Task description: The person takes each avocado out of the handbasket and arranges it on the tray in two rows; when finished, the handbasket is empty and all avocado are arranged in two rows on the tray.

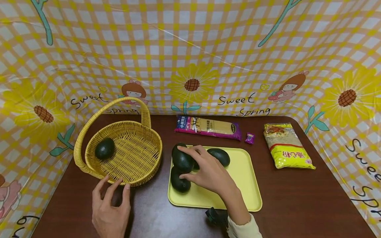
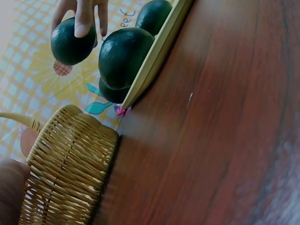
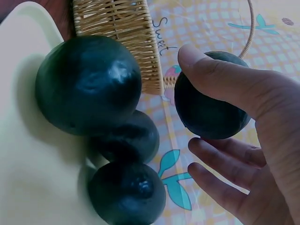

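My right hand (image 1: 211,172) holds a dark green, smooth egg-shaped avocado (image 1: 182,161) between thumb and fingers, above the left side of the yellow tray (image 1: 226,198). In the right wrist view this avocado (image 3: 211,98) is raised beside the others. A second avocado (image 1: 180,183) lies on the tray below it, and another avocado (image 1: 219,156) rests toward the back; one more is mostly hidden behind my fingers. My left hand (image 1: 111,206) touches the front rim of the wicker basket (image 1: 153,165) with spread fingertips. Inside the basket, at its left, lies an avocado (image 1: 105,148).
Behind the tray lies a long noodle packet (image 1: 208,128), with a small purple wrapped sweet (image 1: 249,138) beside it. A yellow-and-clear food bag (image 1: 287,147) lies at the right. The basket's tall handle (image 1: 101,114) arches over its left and back. Patterned cloth surrounds the brown table (image 1: 300,198).
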Demonstrator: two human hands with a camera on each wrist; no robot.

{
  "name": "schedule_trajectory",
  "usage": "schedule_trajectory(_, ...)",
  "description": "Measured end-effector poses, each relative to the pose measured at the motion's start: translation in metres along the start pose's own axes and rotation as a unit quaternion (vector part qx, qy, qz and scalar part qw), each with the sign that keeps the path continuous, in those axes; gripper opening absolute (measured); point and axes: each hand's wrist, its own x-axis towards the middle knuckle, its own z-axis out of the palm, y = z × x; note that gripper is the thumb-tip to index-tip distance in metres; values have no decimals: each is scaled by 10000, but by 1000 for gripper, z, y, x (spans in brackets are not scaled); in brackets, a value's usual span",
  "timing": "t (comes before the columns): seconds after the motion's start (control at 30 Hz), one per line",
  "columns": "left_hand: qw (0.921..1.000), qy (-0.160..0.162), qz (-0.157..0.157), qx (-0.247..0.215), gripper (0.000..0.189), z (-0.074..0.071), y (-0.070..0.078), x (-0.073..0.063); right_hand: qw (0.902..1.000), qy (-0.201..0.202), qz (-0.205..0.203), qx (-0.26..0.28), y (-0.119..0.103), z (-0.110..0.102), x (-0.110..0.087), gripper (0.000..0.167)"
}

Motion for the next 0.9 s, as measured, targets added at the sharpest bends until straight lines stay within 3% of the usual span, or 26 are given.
schedule_trajectory(0.33,10000,-18,-32,-20,27,0,1,1,9993,11,358,-69,6,-3,-17,94)
schedule_trajectory(0.9,10000,-4,-16,-14,27,0,1,0,9982,52,572,-200,14,-1,-46,91)
